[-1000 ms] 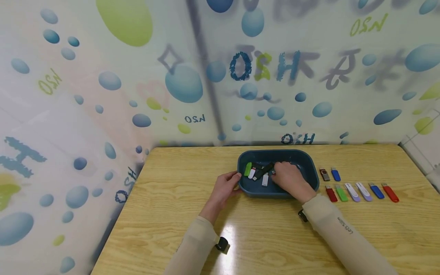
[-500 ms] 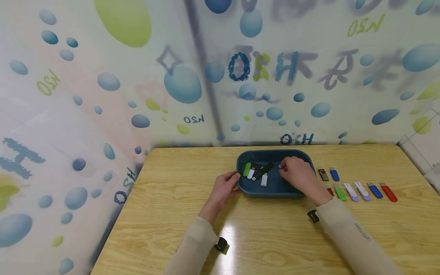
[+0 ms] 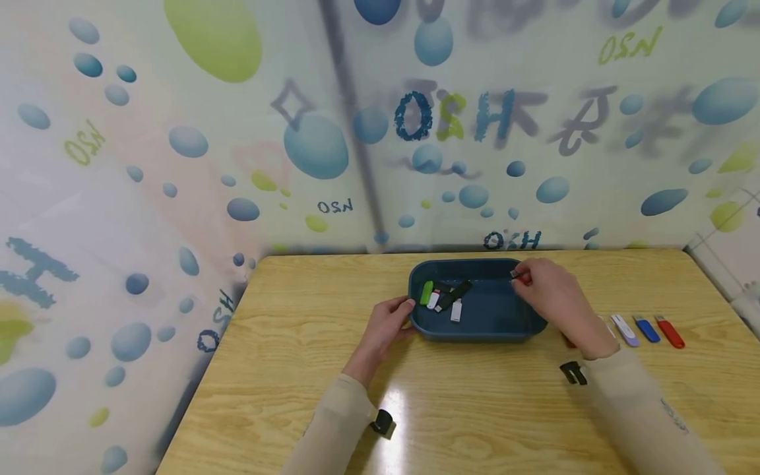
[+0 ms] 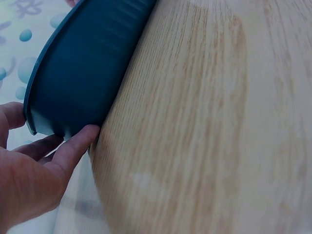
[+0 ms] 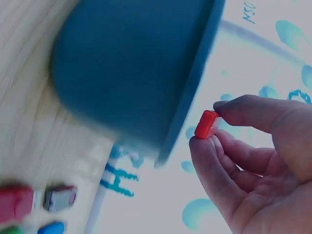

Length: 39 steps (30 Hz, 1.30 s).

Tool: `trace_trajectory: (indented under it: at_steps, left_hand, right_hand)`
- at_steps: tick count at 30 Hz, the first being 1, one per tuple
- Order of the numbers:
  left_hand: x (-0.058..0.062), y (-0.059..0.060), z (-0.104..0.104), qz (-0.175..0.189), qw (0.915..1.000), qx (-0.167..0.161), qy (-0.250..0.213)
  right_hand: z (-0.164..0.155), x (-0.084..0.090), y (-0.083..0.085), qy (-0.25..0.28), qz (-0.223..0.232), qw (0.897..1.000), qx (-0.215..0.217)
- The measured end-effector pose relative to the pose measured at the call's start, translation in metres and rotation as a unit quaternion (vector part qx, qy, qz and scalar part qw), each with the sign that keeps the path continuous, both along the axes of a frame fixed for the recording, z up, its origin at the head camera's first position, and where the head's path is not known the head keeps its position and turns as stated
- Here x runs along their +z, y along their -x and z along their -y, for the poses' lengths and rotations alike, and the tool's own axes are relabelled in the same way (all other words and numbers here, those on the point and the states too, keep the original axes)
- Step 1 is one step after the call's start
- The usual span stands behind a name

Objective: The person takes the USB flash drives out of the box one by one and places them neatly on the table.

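i see a wooden table [image 3: 487,422] against a bubble-print wall reading "h2o", mirrored i think; my left hand [image 3: 386,326] grips the blue tray [image 3: 475,330], my right hand [image 3: 555,297] pinches a red usb stick [image 5: 206,124].

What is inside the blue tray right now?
In the blue tray lie a green drive, a black drive and two white ones, bunched at its left. The right hand hides the far right corner.

Wood table [image 3: 475,409], blue tray [image 3: 475,330], USB sticks [image 3: 647,328]
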<state>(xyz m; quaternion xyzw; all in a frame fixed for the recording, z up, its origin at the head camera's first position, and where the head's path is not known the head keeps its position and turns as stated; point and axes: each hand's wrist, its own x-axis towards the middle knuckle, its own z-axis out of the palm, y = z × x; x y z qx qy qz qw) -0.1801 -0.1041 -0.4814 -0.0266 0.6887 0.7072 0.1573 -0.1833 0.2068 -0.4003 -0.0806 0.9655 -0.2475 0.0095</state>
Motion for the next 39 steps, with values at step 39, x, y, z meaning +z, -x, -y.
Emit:
trace_trajectory:
  at_steps: [39]
  left_hand:
    - [-0.002, 0.001, -0.001, 0.0, 0.9999, 0.007, -0.01]
  right_hand:
    - [-0.118, -0.039, -0.004, -0.021, 0.016, 0.994, -0.103]
